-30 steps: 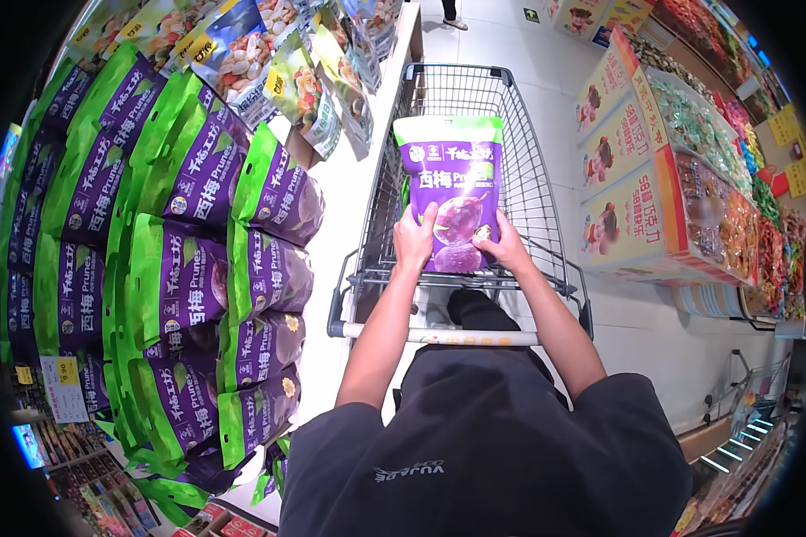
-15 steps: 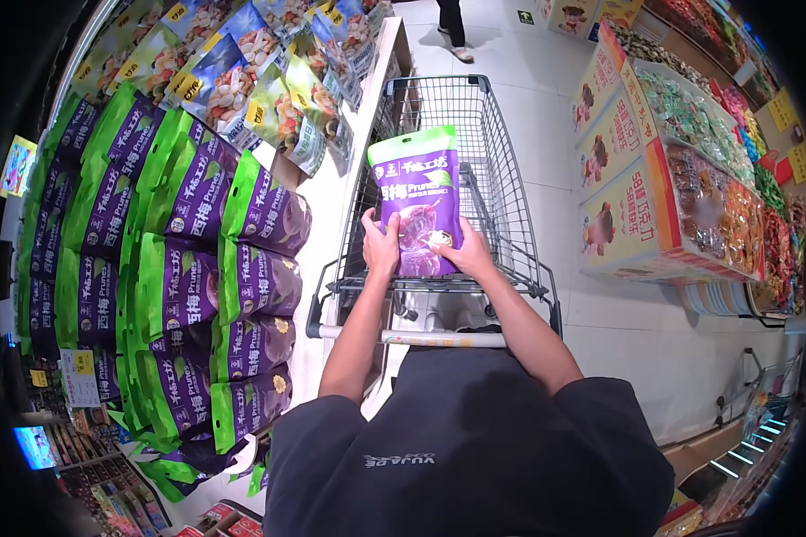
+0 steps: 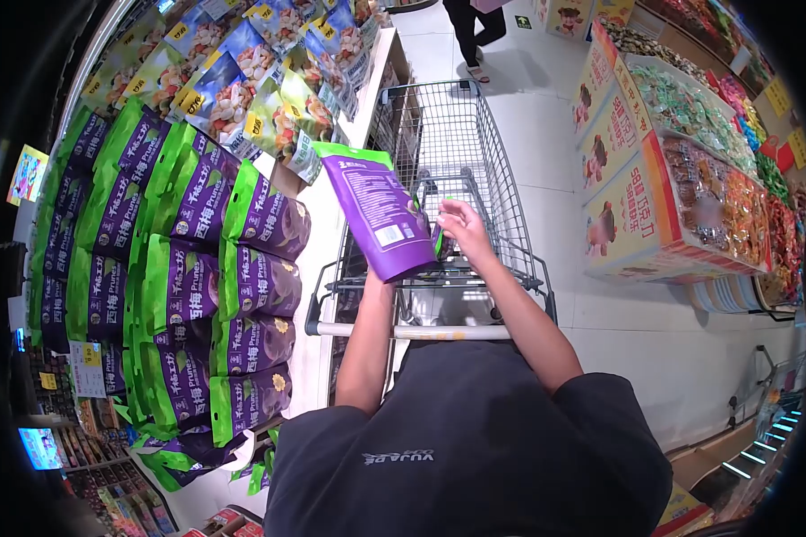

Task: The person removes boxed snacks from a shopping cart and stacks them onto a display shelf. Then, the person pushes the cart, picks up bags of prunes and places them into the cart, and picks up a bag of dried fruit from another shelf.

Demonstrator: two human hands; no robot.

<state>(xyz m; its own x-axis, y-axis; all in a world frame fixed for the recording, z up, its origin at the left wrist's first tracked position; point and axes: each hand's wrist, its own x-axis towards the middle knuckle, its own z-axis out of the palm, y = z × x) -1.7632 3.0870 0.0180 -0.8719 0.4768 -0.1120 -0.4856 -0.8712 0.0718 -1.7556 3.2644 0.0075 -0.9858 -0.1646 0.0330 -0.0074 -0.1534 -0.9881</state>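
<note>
A purple and green bag of prunes (image 3: pixel 381 210) is held up over the shopping cart (image 3: pixel 497 179), its printed back with a white label facing me. It leans to the left. My left forearm (image 3: pixel 364 336) runs up to the bag's lower end; the hand itself is hidden behind the bag, which it supports. Just off the bag's right edge, my right hand (image 3: pixel 466 234) is raised with fingers loosely bent and apart, holding nothing. Below the bag lies the cart's pale handlebar (image 3: pixel 421 332).
Stacked prune bags (image 3: pixel 192 295) fill the left shelf, with nut packets (image 3: pixel 242 72) beyond. A box display of wrapped sweets (image 3: pixel 631 197) stands on the right. Ahead, a person's legs (image 3: pixel 475 40) are in the aisle on the tiled floor (image 3: pixel 546 116).
The bag has turned from its front to its back and tilted left. My right hand has let go of it. The person ahead has shifted and more of their legs shows.
</note>
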